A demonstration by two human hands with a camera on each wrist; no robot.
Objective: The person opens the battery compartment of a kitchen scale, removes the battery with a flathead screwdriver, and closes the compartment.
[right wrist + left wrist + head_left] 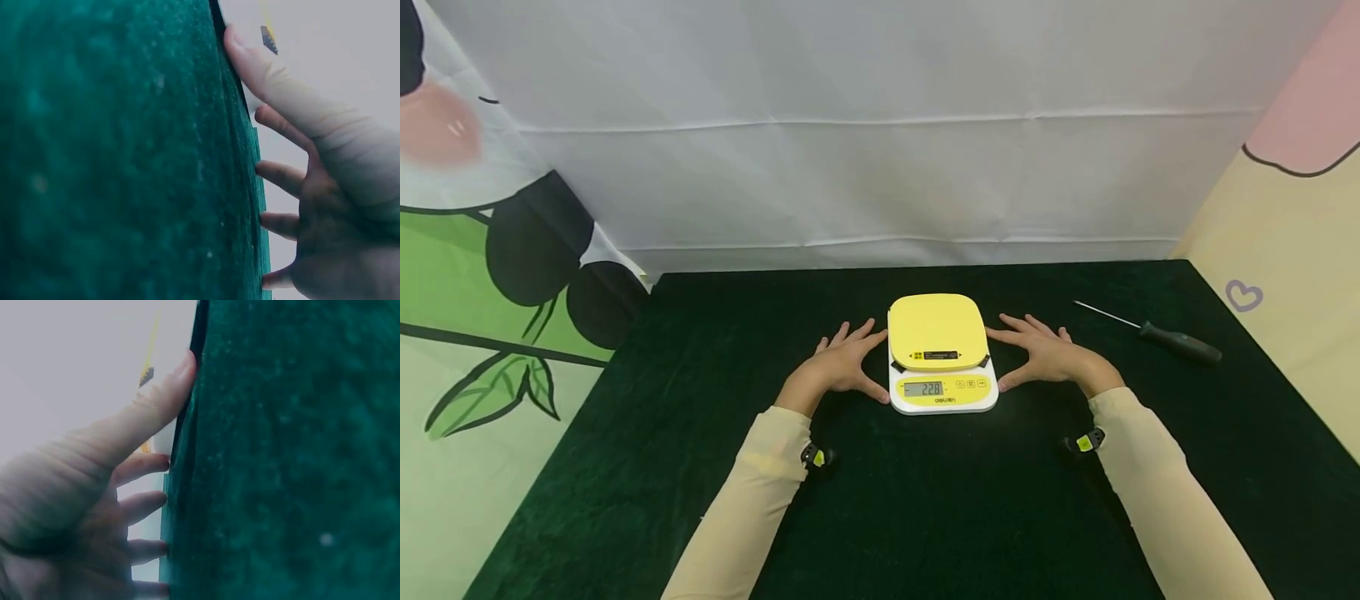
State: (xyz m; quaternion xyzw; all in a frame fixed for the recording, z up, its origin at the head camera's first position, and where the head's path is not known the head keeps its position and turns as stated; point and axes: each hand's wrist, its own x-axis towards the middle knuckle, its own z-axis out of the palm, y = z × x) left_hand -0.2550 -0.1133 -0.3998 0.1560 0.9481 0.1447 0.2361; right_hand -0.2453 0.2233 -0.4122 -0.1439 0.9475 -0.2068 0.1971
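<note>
A white and yellow digital kitchen scale (pixel 943 353) lies flat on the dark green tablecloth, its small display lit with digits. My left hand (pixel 841 365) is at the scale's left side, thumb and index finger straight and touching its edge. On the opposite side, my right hand (pixel 1047 353) has its thumb and index fingertip against the edge. The other fingers of both hands are spread out. In the left wrist view the thumb (pixel 153 409) lies along the scale's white side. The right wrist view shows the right thumb (pixel 269 72) against the white side too.
A screwdriver (pixel 1180 342) with a dark handle lies to the right, beyond the right hand. White cloth (pixel 880 183) hangs behind the table's far edge. Printed cloth walls stand at left and right.
</note>
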